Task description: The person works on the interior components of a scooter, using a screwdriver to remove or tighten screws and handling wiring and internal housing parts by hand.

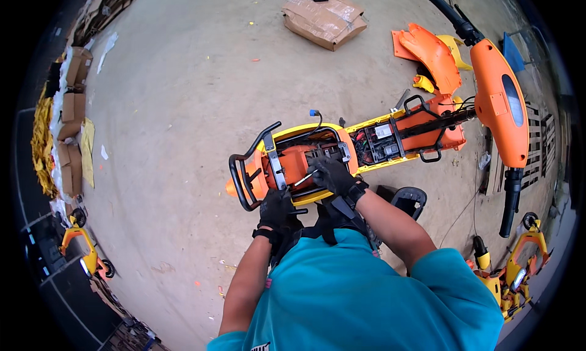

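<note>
Before me is an orange and yellow electric scooter (363, 137), partly stripped, with its rear body open. My right hand (332, 175), in a black glove, is closed on a slim tool with a bright metal shaft (304, 178), over the opening; the tool's kind is unclear. Black-gloved too, my left hand (275, 209) has its fingers curled at the near side of the rear frame, by the silver crossbar (274, 167). What lies in its fingers is hidden. Left of the crossbar is the black tubular rear rack (237, 179). A cable with a blue plug (315, 113) sticks up at the far side.
Orange handlebar housing (502, 104) rises at the right. Loose orange panels (432, 57) lie behind it. A cardboard box (323, 15) sits on the floor ahead. The black seat (409, 201) is right of my legs. Pallets (537, 146) stand at the right, cartons (73, 107) at the left.
</note>
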Motion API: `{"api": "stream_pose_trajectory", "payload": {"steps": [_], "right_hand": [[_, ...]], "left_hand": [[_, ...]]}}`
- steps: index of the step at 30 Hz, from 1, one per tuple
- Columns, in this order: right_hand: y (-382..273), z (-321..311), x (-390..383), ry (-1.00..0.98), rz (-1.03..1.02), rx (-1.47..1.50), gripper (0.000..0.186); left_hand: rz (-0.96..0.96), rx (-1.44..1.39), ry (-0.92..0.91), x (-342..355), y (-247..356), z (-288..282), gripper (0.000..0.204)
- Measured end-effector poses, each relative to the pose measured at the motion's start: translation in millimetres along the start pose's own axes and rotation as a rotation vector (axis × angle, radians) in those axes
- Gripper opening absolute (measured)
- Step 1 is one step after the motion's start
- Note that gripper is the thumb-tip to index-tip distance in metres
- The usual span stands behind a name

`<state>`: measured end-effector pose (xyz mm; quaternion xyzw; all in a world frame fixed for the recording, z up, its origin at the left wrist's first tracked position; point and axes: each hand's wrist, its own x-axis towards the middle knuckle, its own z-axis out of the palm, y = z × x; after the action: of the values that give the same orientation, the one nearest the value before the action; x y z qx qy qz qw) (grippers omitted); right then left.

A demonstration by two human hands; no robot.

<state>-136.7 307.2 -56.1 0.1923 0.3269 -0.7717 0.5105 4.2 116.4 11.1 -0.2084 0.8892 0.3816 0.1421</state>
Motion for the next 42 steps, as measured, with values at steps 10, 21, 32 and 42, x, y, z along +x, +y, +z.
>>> {"api": "stream_pose_trajectory", "payload": {"steps": [10, 21, 32, 42], "right_hand": [[23.1, -5.4, 24.9, 0.102, -0.016, -0.068, 0.017], [4.4, 24.5, 20.3, 0.059, -0.052, -0.416, 0.016], [-3.6, 34.9, 16.3, -0.026, -0.096, -0.655, 0.019], [-21.2, 48.3, 30.1, 0.005, 0.103, -0.649, 0.018]], "left_hand": [[-0.020, -0.038, -0.003, -2.3, -11.4, 7.2, 0.024], [0.022, -0.077, 0.064, -6.3, -4.6, 1.1, 0.020], [0.061, -0.032, 0.040, -6.0, -7.6, -1.7, 0.019], [0.068, 0.052, 0.002, -5.9, -10.7, 3.7, 0.024]]}}
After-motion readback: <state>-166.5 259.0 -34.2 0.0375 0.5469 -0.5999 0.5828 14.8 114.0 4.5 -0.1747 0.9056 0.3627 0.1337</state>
